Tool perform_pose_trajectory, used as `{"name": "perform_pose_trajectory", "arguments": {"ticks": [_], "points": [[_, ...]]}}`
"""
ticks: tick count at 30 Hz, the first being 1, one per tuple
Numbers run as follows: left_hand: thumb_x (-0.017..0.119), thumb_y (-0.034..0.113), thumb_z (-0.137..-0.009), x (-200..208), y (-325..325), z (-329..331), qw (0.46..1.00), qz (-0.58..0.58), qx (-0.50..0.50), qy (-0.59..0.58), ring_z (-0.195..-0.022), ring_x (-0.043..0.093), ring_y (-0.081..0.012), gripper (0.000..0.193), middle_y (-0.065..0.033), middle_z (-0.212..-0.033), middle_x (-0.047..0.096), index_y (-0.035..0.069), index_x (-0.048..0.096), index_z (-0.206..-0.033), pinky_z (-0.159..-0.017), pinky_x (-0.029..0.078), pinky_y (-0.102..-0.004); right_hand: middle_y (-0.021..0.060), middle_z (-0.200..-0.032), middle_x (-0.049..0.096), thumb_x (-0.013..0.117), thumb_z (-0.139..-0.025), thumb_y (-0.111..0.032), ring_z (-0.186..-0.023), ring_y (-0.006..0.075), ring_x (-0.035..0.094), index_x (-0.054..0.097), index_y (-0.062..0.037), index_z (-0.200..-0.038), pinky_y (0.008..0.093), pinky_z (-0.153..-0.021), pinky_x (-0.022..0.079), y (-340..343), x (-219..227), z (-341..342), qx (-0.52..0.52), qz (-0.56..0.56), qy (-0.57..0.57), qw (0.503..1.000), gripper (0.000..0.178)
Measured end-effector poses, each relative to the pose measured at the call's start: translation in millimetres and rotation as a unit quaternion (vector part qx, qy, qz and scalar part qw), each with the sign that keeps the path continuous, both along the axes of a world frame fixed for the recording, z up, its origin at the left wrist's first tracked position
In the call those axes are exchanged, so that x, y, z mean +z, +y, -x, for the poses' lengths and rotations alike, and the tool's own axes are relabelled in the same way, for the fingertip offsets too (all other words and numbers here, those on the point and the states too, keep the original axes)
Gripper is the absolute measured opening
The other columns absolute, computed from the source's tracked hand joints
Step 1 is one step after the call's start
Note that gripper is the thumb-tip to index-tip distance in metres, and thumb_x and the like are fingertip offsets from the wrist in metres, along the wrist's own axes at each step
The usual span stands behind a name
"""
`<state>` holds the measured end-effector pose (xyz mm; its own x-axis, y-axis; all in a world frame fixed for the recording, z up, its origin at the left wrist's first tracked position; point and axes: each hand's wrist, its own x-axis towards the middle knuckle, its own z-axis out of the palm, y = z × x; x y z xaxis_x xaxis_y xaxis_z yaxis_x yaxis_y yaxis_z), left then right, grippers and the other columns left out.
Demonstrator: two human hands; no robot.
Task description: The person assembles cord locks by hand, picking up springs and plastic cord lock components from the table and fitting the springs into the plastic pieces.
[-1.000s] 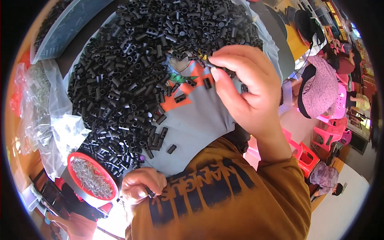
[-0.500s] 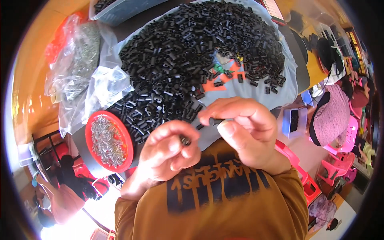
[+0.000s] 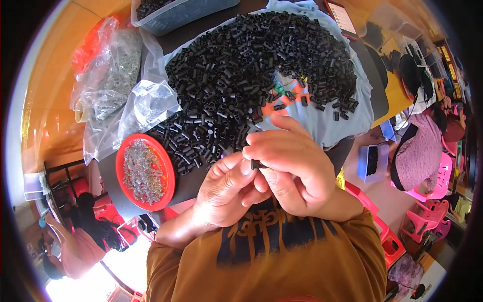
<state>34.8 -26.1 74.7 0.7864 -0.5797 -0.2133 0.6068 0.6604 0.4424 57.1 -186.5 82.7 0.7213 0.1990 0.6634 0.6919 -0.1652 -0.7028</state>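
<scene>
Head view: small black piece (image 3: 257, 164), seemingly rounded, partly hidden.

Pink plastic chairs (image 3: 443, 176), right; pale floor (image 3: 385, 195) beneath; yellow tabletop (image 3: 396, 103), upper right; bright white glare (image 3: 85, 288), lower left.

Black pieces (image 3: 226, 100): smooth plastic, low sheen | small parts (image 3: 143, 173): shiny metal | plate (image 3: 170, 176): glossy plastic | bag (image 3: 151, 103): clear, glossy plastic | cloth (image 3: 361, 116): matt
</scene>
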Motion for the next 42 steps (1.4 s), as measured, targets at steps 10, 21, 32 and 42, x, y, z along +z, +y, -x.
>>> {"name": "perform_pose_trajectory", "arguments": {"ticks": [10, 21, 32, 42], "points": [[0.053, 0.014, -0.093, -5.3, -1.2, 5.9, 0.985, -0.145, 0.088, -0.040, -0.097, 0.059, -0.0165, 0.033, -0.0093, -0.108, 0.058, -0.001, 0.048, -0.122, -0.082, 0.050, -0.0307, 0.0106, -0.089, 0.065, 0.063, -0.082, 0.000, -0.082, 0.0278, 0.063, 0.064, -0.0004, -0.099, 0.0395, -0.083, 0.049, 11.7, -17.5, 6.1, -0.054, -0.132, 0.076, 0.987, 0.017], [0.062, 0.020, -0.088, -11.6, 1.5, 7.4, 0.771, -0.428, 0.254, -0.397, -0.087, 0.046, -0.0146, 0.023, -0.0061, -0.099, 0.049, 0.003, 0.060, -0.102, -0.075, 0.038, -0.0264, 0.0043, -0.096, 0.061, 0.055, -0.094, -0.011, -0.090, 0.0079, 0.057, 0.058, 0.0022, -0.106, 0.0238, -0.079, 0.046, -5.7, -9.9, 25.0, 0.212, -0.277, 0.401, 0.847, 0.018], [0.060, 0.031, -0.090, -13.5, 15.7, 11.0, 0.668, -0.471, 0.302, -0.492, -0.081, 0.052, -0.0196, 0.028, -0.0086, -0.093, 0.050, 0.005, 0.059, -0.099, -0.070, 0.043, -0.0307, 0.0022, -0.083, 0.062, 0.058, -0.092, -0.015, -0.061, 0.0090, 0.060, 0.058, -0.0024, -0.105, 0.0214, -0.056, 0.045, -5.7, -1.8, 23.4, 0.334, -0.284, 0.505, 0.743, 0.018], [0.057, 0.019, -0.085, -7.9, 21.6, 11.3, 0.754, -0.440, 0.248, -0.421, -0.074, 0.048, -0.0169, 0.017, -0.0084, -0.087, 0.048, 0.004, 0.058, -0.091, -0.065, 0.040, -0.0280, 0.0040, -0.092, 0.059, 0.064, -0.087, -0.004, -0.078, 0.0081, 0.061, 0.058, 0.0007, -0.096, 0.0214, -0.067, 0.049, 3.2, -24.9, 25.0, 0.281, -0.269, 0.450, 0.804, 0.011]]}}
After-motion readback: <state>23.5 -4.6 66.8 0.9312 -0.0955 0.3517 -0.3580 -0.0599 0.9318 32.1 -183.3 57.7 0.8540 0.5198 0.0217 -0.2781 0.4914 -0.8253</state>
